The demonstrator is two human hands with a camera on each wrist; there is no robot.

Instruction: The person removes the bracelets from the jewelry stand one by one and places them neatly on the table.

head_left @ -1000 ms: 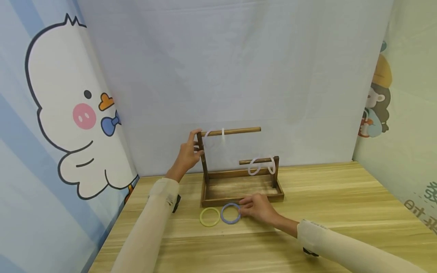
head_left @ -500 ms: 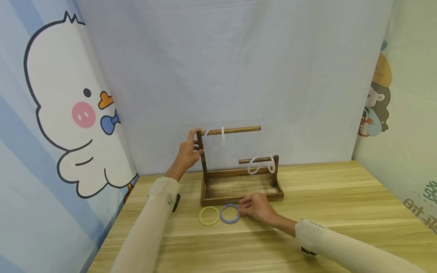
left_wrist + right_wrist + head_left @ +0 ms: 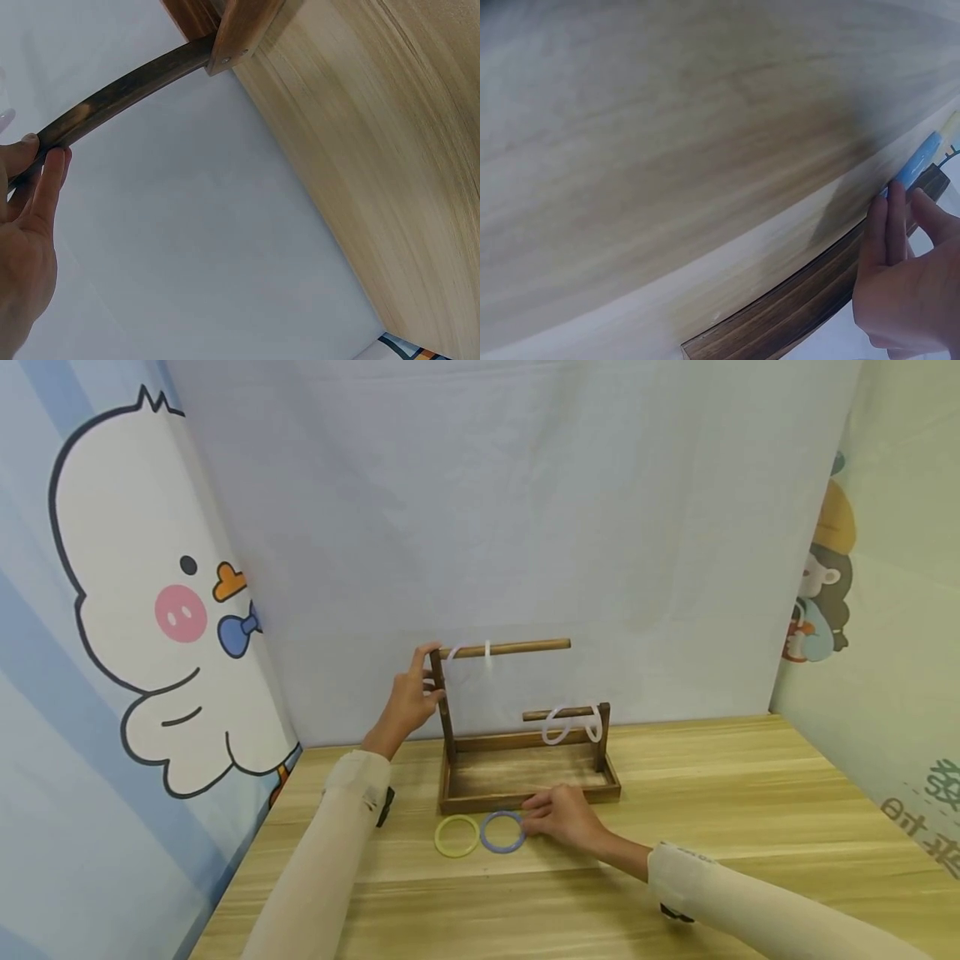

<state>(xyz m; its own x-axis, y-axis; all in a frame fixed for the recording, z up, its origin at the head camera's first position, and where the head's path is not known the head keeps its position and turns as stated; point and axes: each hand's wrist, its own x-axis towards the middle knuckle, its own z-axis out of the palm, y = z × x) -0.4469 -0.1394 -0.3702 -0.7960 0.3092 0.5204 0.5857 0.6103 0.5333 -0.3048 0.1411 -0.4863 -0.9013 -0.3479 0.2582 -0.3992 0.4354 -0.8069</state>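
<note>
- Yellowish wood grain covers the bench [image 3: 697,777], its back edge meeting a creased, pale grey cloth [image 3: 525,510].
- Blue-striped cloth hangs on the left, printed with a white cartoon bird [image 3: 112,610]; pale green cloth [image 3: 892,635] on the right shows a cartoon figure [image 3: 823,602] and lettering [image 3: 930,827].
- Dark wooden rack [image 3: 491,802] stands near the back of the bench, a shallow tray with two posts, each bearing a bar.
- Two pale rings [image 3: 487,651] hang on the upper bar, two more on the lower.
- Left hand [image 3: 407,702] pinches the tall post near its top between thumb and fingers.
- Right hand [image 3: 566,818] has its fingers slightly bent, nearly together, touching the blue ring's right edge; whether they pinch it, I cannot tell.
- Blue ring [image 3: 502,850] lies flat before the tray, just beside a yellow ring [image 3: 457,855].
</note>
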